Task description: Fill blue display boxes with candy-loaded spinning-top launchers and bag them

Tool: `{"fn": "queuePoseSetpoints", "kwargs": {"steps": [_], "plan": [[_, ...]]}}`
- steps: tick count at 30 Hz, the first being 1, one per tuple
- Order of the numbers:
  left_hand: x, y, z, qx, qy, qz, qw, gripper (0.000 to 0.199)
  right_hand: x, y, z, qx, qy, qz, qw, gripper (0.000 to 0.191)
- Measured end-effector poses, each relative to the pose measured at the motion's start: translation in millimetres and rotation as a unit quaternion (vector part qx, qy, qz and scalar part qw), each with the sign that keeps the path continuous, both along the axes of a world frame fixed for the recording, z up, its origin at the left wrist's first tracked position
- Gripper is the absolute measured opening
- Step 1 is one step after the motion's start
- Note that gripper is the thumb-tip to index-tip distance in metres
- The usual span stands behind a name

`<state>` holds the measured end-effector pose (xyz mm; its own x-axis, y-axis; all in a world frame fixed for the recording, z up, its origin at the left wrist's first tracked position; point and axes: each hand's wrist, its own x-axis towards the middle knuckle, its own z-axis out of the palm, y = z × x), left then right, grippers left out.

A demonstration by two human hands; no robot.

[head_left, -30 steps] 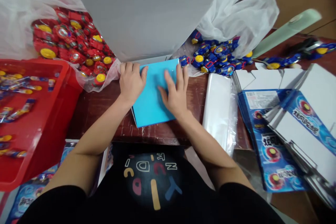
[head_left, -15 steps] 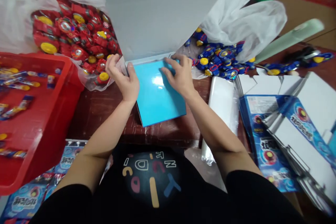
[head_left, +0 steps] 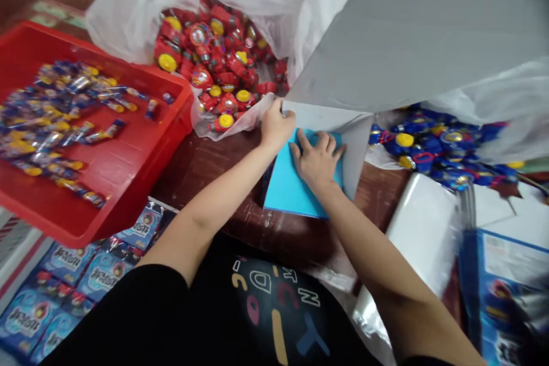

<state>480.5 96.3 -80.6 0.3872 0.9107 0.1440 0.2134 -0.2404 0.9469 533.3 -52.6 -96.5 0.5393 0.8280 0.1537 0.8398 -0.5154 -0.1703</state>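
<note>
A bright blue panel (head_left: 291,189) lies on the brown table, partly inside a box whose tall grey-white wall (head_left: 412,28) rises behind it. My right hand (head_left: 317,160) lies flat on the panel with its fingers spread. At the box's left corner, my left hand (head_left: 277,123) has its fingers closed round the edge of the white flap (head_left: 317,116). Another white side wall (head_left: 357,151) stands to the right of my right hand.
At the left is a red bin (head_left: 141,154) of small wrapped tubes. Red toys (head_left: 223,63) and blue toys (head_left: 433,143) lie in plastic bags behind. Clear film (head_left: 424,229) and printed blue cartons (head_left: 510,291) are at the right, blue packets (head_left: 103,274) at the lower left.
The view has swung left. The tall grey wall has tilted right and a side wall now shows. My left hand has closed on the flap edge; my right hand has flattened onto the blue panel.
</note>
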Motion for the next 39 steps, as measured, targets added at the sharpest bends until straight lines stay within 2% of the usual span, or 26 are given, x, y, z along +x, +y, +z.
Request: {"fn": "queuePoseSetpoints", "kwargs": {"steps": [3,5,6,8,9,10,11,12,13,15,16,18,21,23,25,28,31,33,35,37,39], "plan": [[8.5,-15.2,12.5,0.031,-0.007,0.026,0.999,0.046,3.9,9.8,-5.9,-0.013,-0.035,0.015,0.999,0.06],[-3.3,-20.1,32.6,0.104,-0.009,0.038,0.994,0.059,9.4,9.0,0.0,-0.024,-0.026,0.03,0.999,0.058],[-17.3,-17.1,46.5,0.161,-0.002,0.029,0.987,0.063,11.9,6.8,6.3,-0.013,-0.017,0.042,0.999,0.057],[-63.5,3.8,79.6,0.282,0.037,-0.012,0.959,0.064,12.4,2.6,24.8,0.076,-0.005,0.08,0.994,0.057],[-94.3,21.3,97.1,0.328,0.072,-0.033,0.941,0.06,8.7,2.8,36.2,0.145,0.0,0.11,0.983,0.056],[-128.2,42.0,113.8,0.345,0.121,-0.028,0.93,0.053,1.6,6.2,48.1,0.21,0.006,0.148,0.966,0.052],[-162.8,64.0,128.4,0.34,0.185,0.001,0.922,0.044,-9.1,13.5,59.7,0.255,0.016,0.193,0.947,0.047],[-196.0,85.7,139.6,0.316,0.261,0.046,0.911,0.035,-23.2,25.2,70.5,0.264,0.029,0.239,0.934,0.041],[-225.6,105.1,146.5,0.269,0.34,0.094,0.896,0.032,-39.8,41.1,79.5,0.232,0.042,0.282,0.93,0.038],[-269.5,132.8,145.7,0.176,0.441,0.093,0.875,0.024,-75.8,82.1,90.6,0.086,0.06,0.33,0.938,0.041],[-283.0,140.4,138.7,0.133,0.48,0.069,0.864,0.023,-92.4,104.5,91.8,0.005,0.063,0.328,0.943,0.045],[-295.9,145.9,117.1,0.066,0.531,-0.007,0.845,0.029,-117.1,145.2,86.3,-0.082,0.067,0.309,0.945,0.048],[-297.4,143.9,86.8,0.003,0.567,-0.104,0.817,0.031,-127.9,180.5,66.0,-0.13,0.074,0.294,0.944,0.044],[-300.0,142.2,77.5,-0.022,0.58,-0.138,0.803,0.032,-121.4,186.4,54.0,-0.14,0.084,0.295,0.942,0.045],[-308.8,140.0,75.5,-0.037,0.592,-0.153,0.79,0.033,-109.7,184.4,49.1,-0.134,0.102,0.299,0.939,0.053],[-329.2,130.8,75.8,-0.056,0.62,-0.155,0.767,0.033,-91.4,174.8,52.7,-0.097,0.139,0.299,0.939,0.067],[-347.3,115.7,71.8,-0.071,0.64,-0.143,0.751,0.032,-79.2,157.8,57.4,0.012,0.237,0.283,0.929,0.065],[-355.8,107.6,70.6,-0.066,0.638,-0.123,0.757,0.028,-74.4,141.2,58.5,0.117,0.35,0.276,0.888,0.05],[-363.6,102.8,76.6,-0.043,0.623,-0.092,0.776,0.022,-70.4,120.3,60.9,0.184,0.434,0.28,0.836,0.038],[-372.0,97.2,91.9,-0.008,0.599,-0.052,0.799,0.022,-66.2,96.1,68.0,0.201,0.452,0.301,0.815,0.033],[-377.8,83.7,112.6,0.031,0.569,-0.018,0.822,0.029,-62.6,71.4,80.0,0.205,0.434,0.339,0.809,0.038]]}}
